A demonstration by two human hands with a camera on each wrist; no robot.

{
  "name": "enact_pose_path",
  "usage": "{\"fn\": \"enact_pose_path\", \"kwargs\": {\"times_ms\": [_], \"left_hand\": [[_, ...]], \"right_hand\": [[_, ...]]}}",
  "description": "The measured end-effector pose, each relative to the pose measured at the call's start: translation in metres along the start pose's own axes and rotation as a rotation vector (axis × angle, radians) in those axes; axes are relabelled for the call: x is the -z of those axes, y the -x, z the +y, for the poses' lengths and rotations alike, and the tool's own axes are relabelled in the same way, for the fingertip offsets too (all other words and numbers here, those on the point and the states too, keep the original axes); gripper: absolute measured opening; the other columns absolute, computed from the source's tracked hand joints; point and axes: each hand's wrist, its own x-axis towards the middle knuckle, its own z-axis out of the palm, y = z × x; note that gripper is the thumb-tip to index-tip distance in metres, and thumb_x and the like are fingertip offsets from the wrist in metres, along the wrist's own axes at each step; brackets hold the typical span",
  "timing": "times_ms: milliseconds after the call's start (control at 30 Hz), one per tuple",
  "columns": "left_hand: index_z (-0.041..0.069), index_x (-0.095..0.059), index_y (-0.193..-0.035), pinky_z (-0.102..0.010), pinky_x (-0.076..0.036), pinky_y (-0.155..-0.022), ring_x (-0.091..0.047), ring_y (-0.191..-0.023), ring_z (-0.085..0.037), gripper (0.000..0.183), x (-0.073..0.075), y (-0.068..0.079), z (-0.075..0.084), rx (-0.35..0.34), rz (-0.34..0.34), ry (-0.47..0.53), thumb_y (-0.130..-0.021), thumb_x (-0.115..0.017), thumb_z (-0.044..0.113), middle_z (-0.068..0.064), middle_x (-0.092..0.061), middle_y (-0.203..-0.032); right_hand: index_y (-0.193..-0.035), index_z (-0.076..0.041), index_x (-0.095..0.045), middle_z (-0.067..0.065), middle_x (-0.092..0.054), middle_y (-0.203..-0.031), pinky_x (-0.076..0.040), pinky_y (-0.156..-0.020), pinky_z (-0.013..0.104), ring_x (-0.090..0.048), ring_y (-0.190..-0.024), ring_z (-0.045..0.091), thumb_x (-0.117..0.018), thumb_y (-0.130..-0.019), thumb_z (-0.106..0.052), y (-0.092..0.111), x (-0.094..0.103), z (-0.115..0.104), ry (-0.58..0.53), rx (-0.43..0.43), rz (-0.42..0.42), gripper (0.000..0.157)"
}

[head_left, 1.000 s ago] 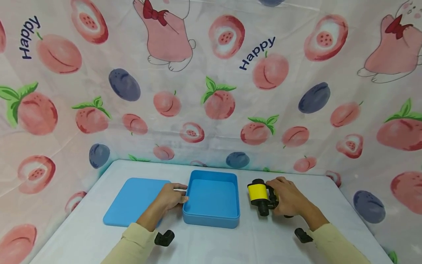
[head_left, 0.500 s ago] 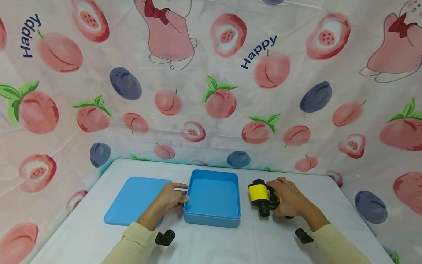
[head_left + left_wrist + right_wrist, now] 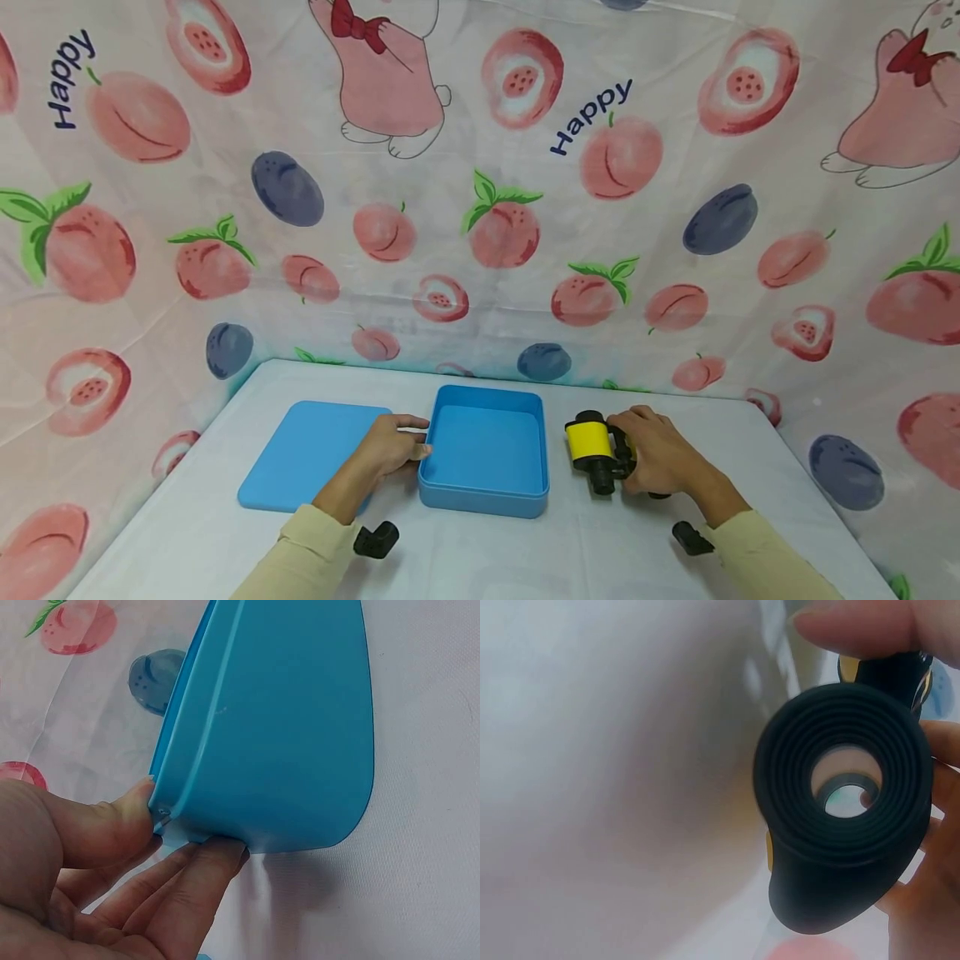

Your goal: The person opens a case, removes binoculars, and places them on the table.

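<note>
A shallow open blue box [image 3: 483,503] stands in the middle of the white table. At its left side my left hand [image 3: 393,447] pinches the wall; in the left wrist view the thumb [image 3: 112,829] lies at the rim and the fingertips touch the outer wall [image 3: 292,727]. To the right of the box, my right hand [image 3: 658,450] grips a pair of black and yellow binoculars [image 3: 588,440] around its right barrel. The right wrist view looks into a ribbed black eyepiece [image 3: 780,776] of the binoculars, with fingers curled along the barrel's far side. The hand hides much of the right barrel.
A flat blue lid [image 3: 307,458] lies left of the box, partly under my left forearm. The white table [image 3: 585,558] meets a fruit-printed cloth [image 3: 450,200] at the back and sides. A black camera mount [image 3: 377,540] sits by the left wrist, another [image 3: 692,537] by the right.
Both hands, the box and the binoculars keep their places. Only a slight shift of the head view shows.
</note>
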Motion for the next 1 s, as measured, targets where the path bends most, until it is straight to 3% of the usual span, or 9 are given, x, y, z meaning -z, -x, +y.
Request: {"fn": "enact_pose_path", "kwargs": {"times_ms": [1000], "left_hand": [[-0.004, -0.061, -0.14, -0.045, -0.064, -0.088, -0.074, -0.112, -0.036, 0.045, 0.0003, -0.0026, -0.0009, 0.004, 0.003, -0.01, -0.096, -0.07, 0.0, -0.03, -0.067, -0.134]], "right_hand": [[-0.141, -0.006, -0.06, 0.01, -0.064, -0.135, -0.041, -0.111, 0.067, -0.05, -0.127, 0.034, -0.09, -0.06, -0.023, -0.0032, -0.0057, 0.0077, -0.002, -0.001, -0.018, 0.088]]}}
